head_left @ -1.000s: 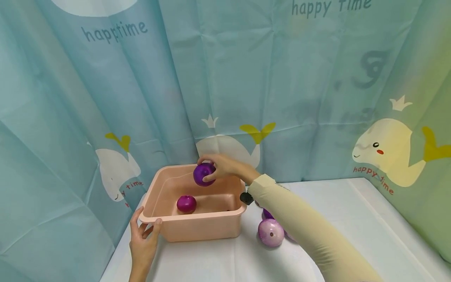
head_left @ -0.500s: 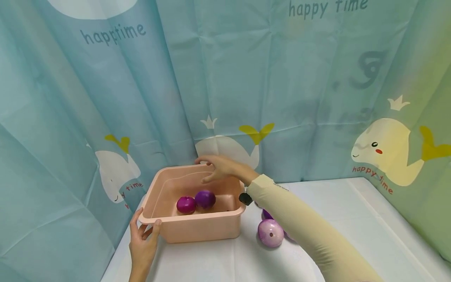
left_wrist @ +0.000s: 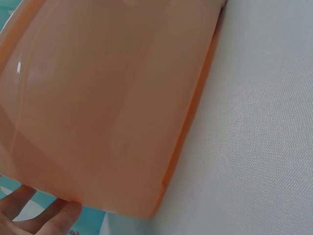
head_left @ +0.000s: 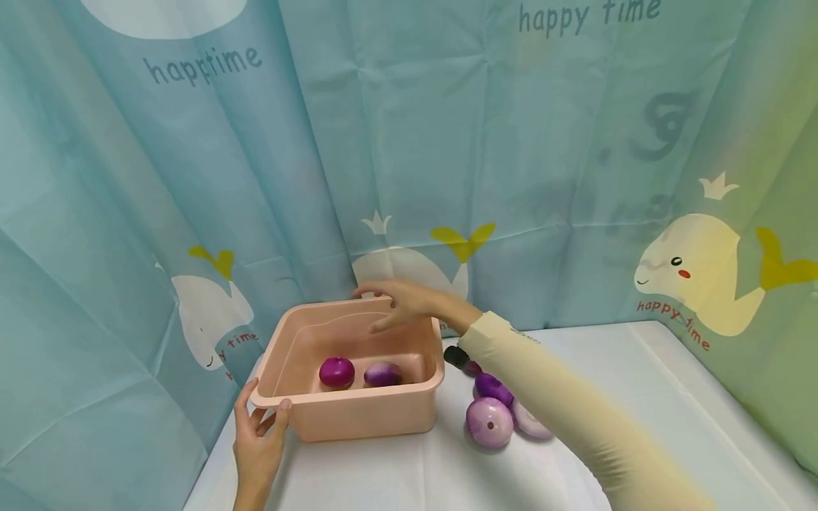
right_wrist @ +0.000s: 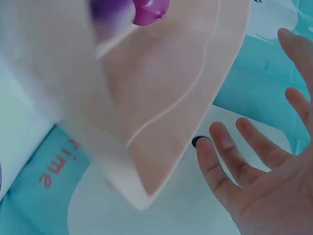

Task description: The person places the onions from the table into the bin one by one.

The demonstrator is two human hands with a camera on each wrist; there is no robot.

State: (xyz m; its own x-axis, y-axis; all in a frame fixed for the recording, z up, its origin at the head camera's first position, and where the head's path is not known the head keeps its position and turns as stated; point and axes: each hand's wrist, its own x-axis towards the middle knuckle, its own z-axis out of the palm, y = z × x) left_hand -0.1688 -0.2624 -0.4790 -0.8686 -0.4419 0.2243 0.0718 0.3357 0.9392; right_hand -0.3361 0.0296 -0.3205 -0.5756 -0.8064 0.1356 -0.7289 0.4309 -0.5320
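Observation:
A pink plastic basin (head_left: 364,417) stands on the white table in the head view. My left hand (head_left: 258,446) holds its near left corner, thumb at the front rim and fingers at the left side; the left wrist view shows those fingertips against the basin wall. Inside lie a magenta onion (head_left: 336,372) and, to its right, a purple onion (head_left: 383,375). Over the far right part of the basin hovers my right hand (head_left: 404,304), holding nothing. In the right wrist view its spread fingers (right_wrist: 226,142) are apart from the basin.
To the basin's right, under the right forearm, several more onions lie together: a pale one (head_left: 489,423), a dark purple one (head_left: 493,389) and a whitish one (head_left: 529,420). A small black object (head_left: 456,356) shows by the sleeve. A blue curtain (head_left: 422,142) hangs behind the table.
My right hand let go of the purple onion, which dropped into the basin and rolled right, away from the magenta onion. The right hand has since shifted slightly right; the left stays put.

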